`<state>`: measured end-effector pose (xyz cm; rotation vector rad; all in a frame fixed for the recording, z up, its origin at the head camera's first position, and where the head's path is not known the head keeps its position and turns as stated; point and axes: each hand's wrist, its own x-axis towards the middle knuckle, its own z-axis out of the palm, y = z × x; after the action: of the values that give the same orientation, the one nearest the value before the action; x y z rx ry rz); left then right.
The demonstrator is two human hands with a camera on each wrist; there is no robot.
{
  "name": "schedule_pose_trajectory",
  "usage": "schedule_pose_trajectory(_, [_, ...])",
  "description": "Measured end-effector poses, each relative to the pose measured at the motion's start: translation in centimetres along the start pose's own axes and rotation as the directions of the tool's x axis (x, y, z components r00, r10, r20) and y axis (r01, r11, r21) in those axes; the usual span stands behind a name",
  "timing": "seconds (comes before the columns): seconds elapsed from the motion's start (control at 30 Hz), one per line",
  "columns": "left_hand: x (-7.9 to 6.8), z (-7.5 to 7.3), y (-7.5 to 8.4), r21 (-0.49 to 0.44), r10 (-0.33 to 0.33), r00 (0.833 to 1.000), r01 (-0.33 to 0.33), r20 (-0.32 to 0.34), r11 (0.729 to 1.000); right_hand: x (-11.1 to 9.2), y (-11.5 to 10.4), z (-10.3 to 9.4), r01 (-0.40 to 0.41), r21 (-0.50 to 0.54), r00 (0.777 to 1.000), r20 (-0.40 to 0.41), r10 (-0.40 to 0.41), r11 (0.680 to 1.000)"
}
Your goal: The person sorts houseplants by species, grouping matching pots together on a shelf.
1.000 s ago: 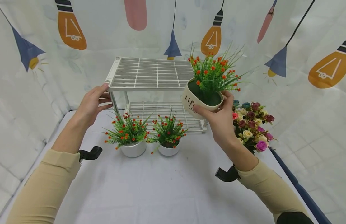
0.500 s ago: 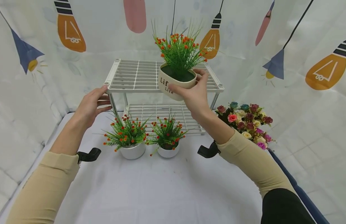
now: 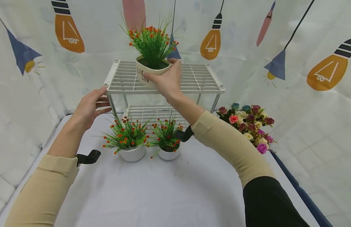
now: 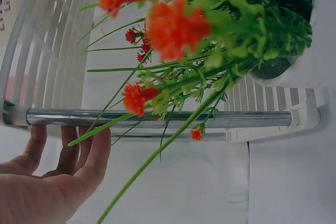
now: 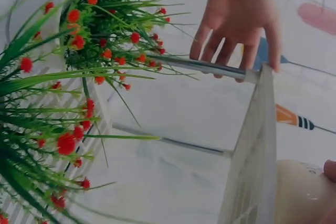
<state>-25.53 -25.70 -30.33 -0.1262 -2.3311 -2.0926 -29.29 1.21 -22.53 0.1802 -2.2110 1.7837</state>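
My right hand [image 3: 168,80] grips a cream flowerpot [image 3: 140,72] lettered "Life", thumb on its front, fingers at its right side. Green grass with small orange flowers [image 3: 153,44] fills it. The pot is at the top of a white two-tier wire shelf [image 3: 189,77], left of the middle; whether its base rests fully there I cannot tell. My left hand [image 3: 88,107] touches the shelf's front left corner and metal post [image 4: 157,118] with fairly straight fingers. In the right wrist view only part of the cream pot [image 5: 302,192] shows beside the shelf.
Two white pots, the left pot [image 3: 133,154] and the right pot [image 3: 169,154], hold orange-flowered plants before the lower tier [image 3: 152,110]. A mixed bouquet of roses [image 3: 246,123] is on the right. White cloth [image 3: 152,189] covers the table.
My right hand has carried the cream pot leftward from the shelf's right end to left of its middle, and the pot has become more upright. My left hand stays at the corner.
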Motion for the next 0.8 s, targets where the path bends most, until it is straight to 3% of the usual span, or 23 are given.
schedule_pose_trajectory(0.37, [0.1, 0.1, -0.2, -0.024, 0.006, 1.000, -0.005, 0.004, 1.000, 2.3, -0.5, 4.4, -0.043, -0.154, 0.998, 0.028, 0.048, 0.987])
schedule_pose_trajectory(0.8, [0.4, -0.2, -0.2, -0.037, -0.001, 1.000, 0.002, 0.012, 0.999, 3.3, -1.2, 5.7, -0.044, -0.291, 0.994, 0.087, 0.072, 0.956])
